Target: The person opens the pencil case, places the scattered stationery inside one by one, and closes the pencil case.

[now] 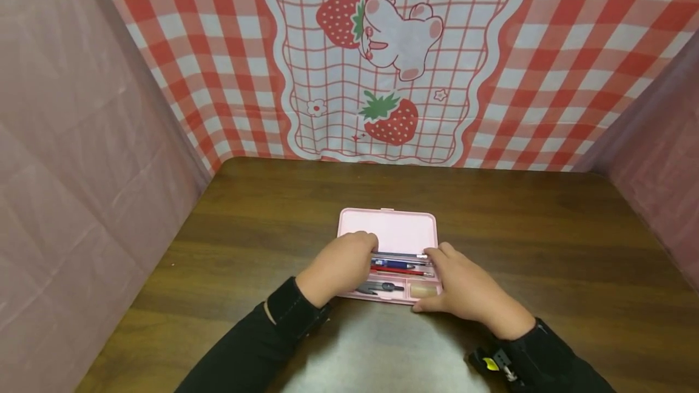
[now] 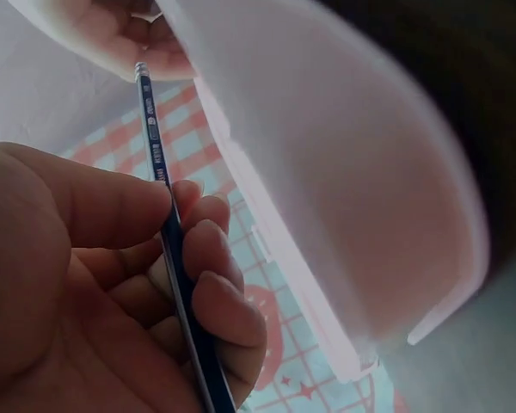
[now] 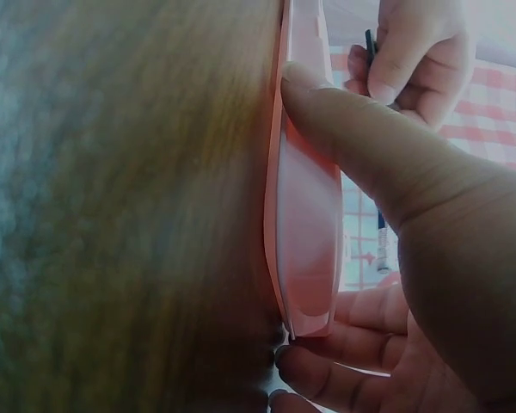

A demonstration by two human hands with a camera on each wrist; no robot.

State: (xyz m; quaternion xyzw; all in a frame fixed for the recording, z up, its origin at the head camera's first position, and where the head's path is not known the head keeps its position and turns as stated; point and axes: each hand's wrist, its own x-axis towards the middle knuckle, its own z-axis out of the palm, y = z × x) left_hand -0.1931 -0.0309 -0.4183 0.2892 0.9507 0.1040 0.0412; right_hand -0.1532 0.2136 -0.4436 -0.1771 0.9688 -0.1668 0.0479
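A pink pencil case (image 1: 401, 226) lies open on the table, its lid leaning away from the person. My left hand (image 1: 341, 262) pinches a dark blue pencil (image 2: 151, 120) between thumb and fingers over the case, the metal-banded end pointing right. With thumb at the near edge and fingers round the side, my right hand (image 1: 464, 287) grips the case's right end. Inside are a blue pen (image 1: 393, 264) and a red pencil (image 1: 401, 272). The front compartments hold a grey compass (image 1: 382, 287) and a pale block (image 1: 423, 290), like an eraser. My left hand hides the case's left part.
The brown wooden table (image 1: 262, 199) extends all round the case. Behind it hangs a red and white checked cloth (image 1: 218, 35) with strawberries, and pink curtains (image 1: 71, 168) hang at both sides.
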